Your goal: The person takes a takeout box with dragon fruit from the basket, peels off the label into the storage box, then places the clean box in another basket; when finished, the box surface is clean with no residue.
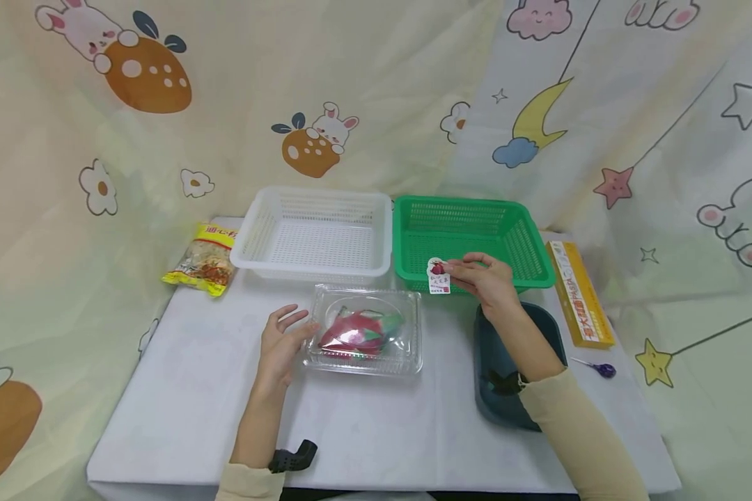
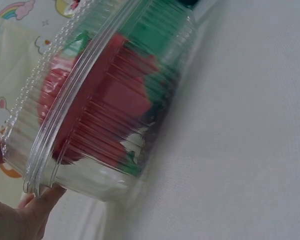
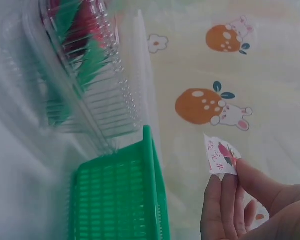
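A clear plastic clamshell box (image 1: 407, 362) stands closed on the table, with red, green-tipped dragon fruit (image 1: 354, 334) inside. My left hand (image 1: 282, 341) is at the box's left edge, its digits touching the rim and side while other fingers extend loosely. In the left wrist view, the fingertips (image 2: 50, 196) meet the box near its lower corner. Over the front of the green basket (image 1: 464, 240), my right hand (image 1: 485, 278) pinches a small white sticker (image 1: 439, 282) between thumb and fingers. The sticker (image 3: 221, 156) bears a dragon fruit picture and red lettering.
A white basket (image 1: 241, 257) stands behind the box, left of the green one. To its left lies a yellow snack bag (image 1: 209, 261). Under the right forearm sits a dark blue tray (image 1: 485, 396). A yellow carton (image 1: 579, 296) and a purple-handled tool (image 1: 604, 370) lie at right.
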`<move>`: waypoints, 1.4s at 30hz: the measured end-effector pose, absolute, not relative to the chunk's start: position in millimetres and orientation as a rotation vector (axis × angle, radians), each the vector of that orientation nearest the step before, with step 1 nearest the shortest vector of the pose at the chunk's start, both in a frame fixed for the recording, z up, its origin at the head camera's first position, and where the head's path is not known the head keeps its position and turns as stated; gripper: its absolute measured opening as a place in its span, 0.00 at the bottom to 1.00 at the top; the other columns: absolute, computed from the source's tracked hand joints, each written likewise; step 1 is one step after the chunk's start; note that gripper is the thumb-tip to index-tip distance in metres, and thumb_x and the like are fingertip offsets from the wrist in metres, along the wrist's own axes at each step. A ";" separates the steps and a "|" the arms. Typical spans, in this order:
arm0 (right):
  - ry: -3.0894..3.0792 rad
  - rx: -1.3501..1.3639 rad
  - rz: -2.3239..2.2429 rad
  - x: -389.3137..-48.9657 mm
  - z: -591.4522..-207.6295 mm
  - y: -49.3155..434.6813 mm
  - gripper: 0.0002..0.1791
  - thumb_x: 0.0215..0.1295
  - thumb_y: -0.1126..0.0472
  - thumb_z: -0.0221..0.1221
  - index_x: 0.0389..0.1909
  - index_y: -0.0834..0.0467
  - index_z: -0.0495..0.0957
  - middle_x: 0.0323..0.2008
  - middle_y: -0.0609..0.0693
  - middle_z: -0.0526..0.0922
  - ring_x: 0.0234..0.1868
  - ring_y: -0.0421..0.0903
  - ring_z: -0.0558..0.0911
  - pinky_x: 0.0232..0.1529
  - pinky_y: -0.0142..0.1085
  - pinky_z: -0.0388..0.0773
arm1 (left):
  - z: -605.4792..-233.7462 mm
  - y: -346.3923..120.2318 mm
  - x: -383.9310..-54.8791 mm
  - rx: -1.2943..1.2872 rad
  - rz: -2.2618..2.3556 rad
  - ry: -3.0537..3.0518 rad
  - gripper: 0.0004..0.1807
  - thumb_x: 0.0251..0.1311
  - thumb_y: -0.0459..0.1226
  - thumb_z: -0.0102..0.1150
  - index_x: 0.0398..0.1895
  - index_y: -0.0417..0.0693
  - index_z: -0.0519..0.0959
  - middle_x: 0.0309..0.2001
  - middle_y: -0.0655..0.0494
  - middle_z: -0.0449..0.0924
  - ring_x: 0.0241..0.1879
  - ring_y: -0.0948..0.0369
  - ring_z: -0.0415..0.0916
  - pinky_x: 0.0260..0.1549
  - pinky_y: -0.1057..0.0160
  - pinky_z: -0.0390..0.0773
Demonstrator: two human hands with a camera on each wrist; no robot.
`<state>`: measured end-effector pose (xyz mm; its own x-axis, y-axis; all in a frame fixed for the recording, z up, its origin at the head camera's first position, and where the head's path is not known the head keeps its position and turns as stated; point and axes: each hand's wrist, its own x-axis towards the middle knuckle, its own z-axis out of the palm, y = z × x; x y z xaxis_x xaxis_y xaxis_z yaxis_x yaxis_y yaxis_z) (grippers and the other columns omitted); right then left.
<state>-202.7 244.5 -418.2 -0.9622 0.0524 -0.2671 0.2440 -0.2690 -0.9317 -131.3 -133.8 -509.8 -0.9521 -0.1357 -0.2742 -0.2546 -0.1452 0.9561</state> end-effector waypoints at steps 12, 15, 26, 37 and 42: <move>1.885 0.517 -2.369 -183.9 -426.2 277.9 0.27 0.60 0.70 0.74 0.55 0.61 0.70 0.37 0.49 0.91 0.42 0.43 0.91 0.54 0.42 0.84 | -510.4 -133.6 -133.2 -0.464 2.270 1.975 0.45 0.61 0.31 0.71 0.79 0.46 0.57 0.71 0.45 0.69 0.64 0.47 0.69 0.66 0.46 0.64; 1.886 0.539 -2.354 -180.1 -428.1 284.9 0.27 0.60 0.70 0.73 0.55 0.61 0.70 0.36 0.48 0.91 0.41 0.42 0.91 0.57 0.44 0.82 | -509.9 -134.3 -132.8 -0.469 2.267 1.982 0.46 0.61 0.31 0.71 0.79 0.46 0.57 0.71 0.45 0.69 0.65 0.47 0.68 0.66 0.46 0.65; 1.849 0.525 -2.353 -166.2 -437.2 320.2 0.24 0.65 0.75 0.67 0.56 0.62 0.67 0.33 0.47 0.90 0.37 0.42 0.91 0.47 0.38 0.86 | -505.8 -134.0 -132.2 -0.463 2.266 1.976 0.46 0.61 0.32 0.71 0.79 0.46 0.57 0.72 0.44 0.69 0.65 0.48 0.67 0.60 0.52 0.65; 1.963 0.569 -2.210 -147.6 -451.4 354.8 0.19 0.64 0.75 0.68 0.49 0.61 0.70 0.31 0.46 0.90 0.34 0.42 0.91 0.47 0.40 0.87 | -508.7 -132.9 -132.1 -0.466 2.253 1.985 0.46 0.61 0.32 0.71 0.79 0.46 0.57 0.71 0.44 0.69 0.63 0.47 0.69 0.60 0.51 0.65; 2.042 0.567 -2.082 -148.6 -459.9 361.8 0.20 0.65 0.72 0.68 0.52 0.64 0.68 0.31 0.45 0.90 0.33 0.43 0.91 0.44 0.42 0.88 | -510.6 -133.9 -135.3 -0.467 2.263 1.982 0.46 0.60 0.31 0.71 0.79 0.46 0.57 0.70 0.45 0.70 0.62 0.48 0.70 0.61 0.51 0.66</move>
<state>-148.6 361.8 -459.9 -0.9131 0.1414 -0.3825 0.3797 -0.0474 -0.9239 -135.3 -133.9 -510.6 -0.9483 -0.1275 -0.2906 -0.2712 -0.1494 0.9508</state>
